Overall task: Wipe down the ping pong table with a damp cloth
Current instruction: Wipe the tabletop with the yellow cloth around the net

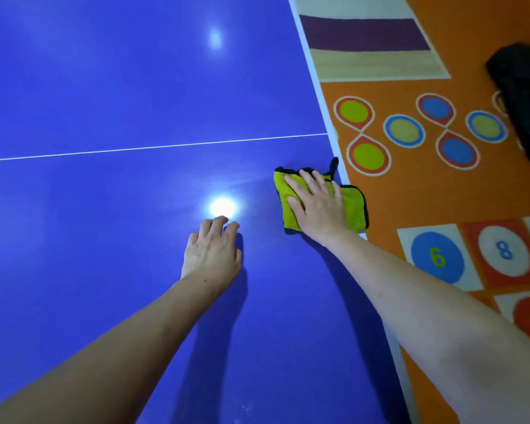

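The blue ping pong table [104, 102] fills most of the view, with a thin white line running across it. A yellow-green cloth with a black border [354, 209] lies folded at the table's right edge and hangs slightly over it. My right hand [314, 203] presses flat on the cloth with fingers spread. My left hand [213, 250] rests on the bare table surface to the left of the cloth, fingertips bent down onto the top, holding nothing.
The table's white right edge [322, 96] runs diagonally. Beyond it lies an orange play mat [410, 191] with coloured circles and numbered squares, a striped rug [371, 44] at the top, and a dark object [523, 96] at far right. Lamp reflections glare on the table.
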A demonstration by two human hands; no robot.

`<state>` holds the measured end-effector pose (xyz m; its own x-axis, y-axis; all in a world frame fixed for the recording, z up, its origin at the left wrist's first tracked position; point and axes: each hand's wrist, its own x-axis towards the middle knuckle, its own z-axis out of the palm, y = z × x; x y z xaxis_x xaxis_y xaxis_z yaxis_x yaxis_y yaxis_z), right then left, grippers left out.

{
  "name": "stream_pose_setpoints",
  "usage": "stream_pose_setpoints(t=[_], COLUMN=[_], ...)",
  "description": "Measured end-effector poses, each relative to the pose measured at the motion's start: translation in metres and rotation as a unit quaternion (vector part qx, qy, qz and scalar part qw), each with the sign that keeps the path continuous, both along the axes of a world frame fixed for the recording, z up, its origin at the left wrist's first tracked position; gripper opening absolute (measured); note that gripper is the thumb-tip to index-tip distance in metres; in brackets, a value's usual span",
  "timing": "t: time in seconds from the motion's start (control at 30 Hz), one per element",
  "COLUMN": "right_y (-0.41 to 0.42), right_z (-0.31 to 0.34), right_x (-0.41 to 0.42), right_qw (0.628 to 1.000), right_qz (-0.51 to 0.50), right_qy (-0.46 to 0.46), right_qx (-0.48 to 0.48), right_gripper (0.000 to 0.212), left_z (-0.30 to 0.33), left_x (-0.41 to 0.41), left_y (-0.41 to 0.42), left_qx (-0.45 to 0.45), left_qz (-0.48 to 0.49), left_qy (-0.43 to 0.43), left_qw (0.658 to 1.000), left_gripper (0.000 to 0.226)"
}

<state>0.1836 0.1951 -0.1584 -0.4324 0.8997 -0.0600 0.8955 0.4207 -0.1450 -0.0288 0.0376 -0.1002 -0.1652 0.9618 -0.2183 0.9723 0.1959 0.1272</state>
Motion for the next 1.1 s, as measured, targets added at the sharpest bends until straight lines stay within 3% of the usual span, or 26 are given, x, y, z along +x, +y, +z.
stream_pose_setpoints(t=[0.17, 0.33, 0.53, 0.9, 1.0, 1.1], right_y=[-0.028, -0.062, -0.106, -0.192, -0.211, -0.224], right_z=[-0.005, -0.007, -0.002, -0.002, -0.005, -0.009], right_x=[0.008, -0.032, -0.126, -0.378, -0.422, -0.429], right_qw=[0.987, 0.951, 0.927, 0.979, 0.995, 0.995], right_qz=[-0.158, -0.308, -0.371, -0.19, -0.086, 0.09], right_qy=[0.006, 0.03, 0.058, 0.065, 0.052, 0.033], right_qx=[0.018, 0.01, -0.007, -0.021, -0.023, 0.001], right_gripper=[0.056, 0.056, 0.057, 0.056, 0.056, 0.057], left_z=[-0.003, -0.004, -0.005, -0.003, -0.004, -0.005], left_x=[0.016, -0.018, -0.101, -0.286, -0.319, -0.334], left_y=[0.0, -0.026, -0.076, -0.205, -0.234, -0.254], left_qx=[-0.006, -0.009, -0.009, -0.016, -0.023, -0.028], left_qz=[-0.002, 0.025, 0.068, 0.162, 0.172, 0.187], left_qy=[0.002, -0.002, -0.004, 0.037, 0.044, 0.042], left_qw=[1.0, 1.0, 0.998, 0.986, 0.984, 0.981], left_gripper=[0.045, 0.048, 0.048, 0.046, 0.045, 0.044])
